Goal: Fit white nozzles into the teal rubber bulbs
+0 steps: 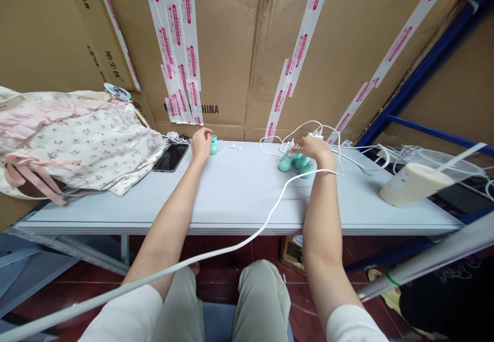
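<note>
At the back of the table, my left hand (201,145) is closed, its fingers curled against a small teal bottle (214,146) with an open top. Part of that bottle is hidden behind the fingers. Small white pieces (239,148) lie just to the right of it. My right hand (314,148) reaches over a group of rounded teal bottles (285,163). Its fingers are pinched together at the pale tip of the leftmost bottle, and the exact contact is too small to make out.
A phone (172,157) and a floral cloth bag (88,141) lie on the left. White cables (335,136) tangle behind my right hand; one white cord (247,240) crosses the foreground. A lidded cup with a straw (415,182) stands right. Taped cardboard (227,48) closes off the back.
</note>
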A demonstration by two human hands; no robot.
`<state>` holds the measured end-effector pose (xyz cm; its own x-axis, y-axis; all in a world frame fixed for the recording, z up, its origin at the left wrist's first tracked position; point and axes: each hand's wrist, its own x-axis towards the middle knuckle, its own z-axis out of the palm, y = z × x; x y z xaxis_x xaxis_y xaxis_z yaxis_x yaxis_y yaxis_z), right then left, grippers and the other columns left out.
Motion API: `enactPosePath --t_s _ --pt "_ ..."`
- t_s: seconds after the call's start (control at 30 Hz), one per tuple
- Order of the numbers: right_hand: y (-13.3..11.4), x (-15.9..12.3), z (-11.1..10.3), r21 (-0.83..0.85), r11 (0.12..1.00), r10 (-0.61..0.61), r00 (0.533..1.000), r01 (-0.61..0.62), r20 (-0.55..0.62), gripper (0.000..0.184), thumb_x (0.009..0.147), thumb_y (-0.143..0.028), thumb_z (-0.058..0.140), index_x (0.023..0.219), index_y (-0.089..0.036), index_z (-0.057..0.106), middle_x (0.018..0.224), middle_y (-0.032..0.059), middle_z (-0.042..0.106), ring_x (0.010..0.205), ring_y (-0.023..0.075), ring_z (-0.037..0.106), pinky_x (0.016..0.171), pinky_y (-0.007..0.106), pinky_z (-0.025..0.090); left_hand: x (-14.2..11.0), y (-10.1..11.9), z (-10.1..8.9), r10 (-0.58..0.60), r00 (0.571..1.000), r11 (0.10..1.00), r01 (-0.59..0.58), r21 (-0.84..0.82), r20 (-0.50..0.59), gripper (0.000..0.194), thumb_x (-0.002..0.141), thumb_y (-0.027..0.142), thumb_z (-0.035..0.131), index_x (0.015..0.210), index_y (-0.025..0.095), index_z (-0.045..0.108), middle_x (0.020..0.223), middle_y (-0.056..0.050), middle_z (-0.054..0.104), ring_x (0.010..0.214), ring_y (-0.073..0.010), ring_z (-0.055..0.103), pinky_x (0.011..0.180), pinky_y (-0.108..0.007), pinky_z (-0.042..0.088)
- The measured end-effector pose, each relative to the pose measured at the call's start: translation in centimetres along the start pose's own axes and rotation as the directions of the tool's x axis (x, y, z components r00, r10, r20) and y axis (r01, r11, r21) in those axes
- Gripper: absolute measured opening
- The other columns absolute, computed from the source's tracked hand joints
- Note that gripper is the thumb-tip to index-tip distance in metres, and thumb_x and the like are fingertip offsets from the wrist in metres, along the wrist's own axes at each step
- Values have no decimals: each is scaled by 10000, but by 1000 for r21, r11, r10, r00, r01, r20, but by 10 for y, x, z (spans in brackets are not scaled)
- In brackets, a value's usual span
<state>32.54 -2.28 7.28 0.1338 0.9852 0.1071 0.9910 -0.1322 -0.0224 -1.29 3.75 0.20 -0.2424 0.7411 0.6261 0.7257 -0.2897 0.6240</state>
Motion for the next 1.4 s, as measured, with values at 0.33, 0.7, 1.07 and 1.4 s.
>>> enactPosePath --t_s 0.33,0.7,1.07,1.4 --pt "-8 -6 -3 -98 993 56 997 -60 -48 338 760 -473 627 890 -174 717 989 158 677 1009 293 594 830 418 393 -1 -1 -1 41 998 999 -41 0 40 219 813 186 432 912 189 627 879 -62 668 869 -188 589 816 -300 426" --pt "-39 -6 5 -50 985 -170 911 163 -375 284 873 -378 505 916 -173 697 987 157 642 981 283 560 799 366 399 -2 -3 2 57 998 998 -58 31 31 237 839 199 408 993 217 587 889 -75 660 881 -219 594 806 -330 430" --pt "-151 24 103 143 847 -430 817 513 -383 496 872 -191 442 1365 -215 394 1378 130 445 1230 275 401 941 423 354 -1 0 0 84 996 996 -83 30 -42 225 843 194 398 935 214 603 912 -74 658 915 -228 582 824 -342 421" --pt "-172 41 101 914 113 -95 920 389 -380 133 714 -279 632 765 -161 666 851 71 690 816 184 617 792 308 463 -8 24 1 422 901 900 -429 71 97 526 765 344 620 1251 198 481 1252 -111 527 1159 -262 461 959 -382 368"
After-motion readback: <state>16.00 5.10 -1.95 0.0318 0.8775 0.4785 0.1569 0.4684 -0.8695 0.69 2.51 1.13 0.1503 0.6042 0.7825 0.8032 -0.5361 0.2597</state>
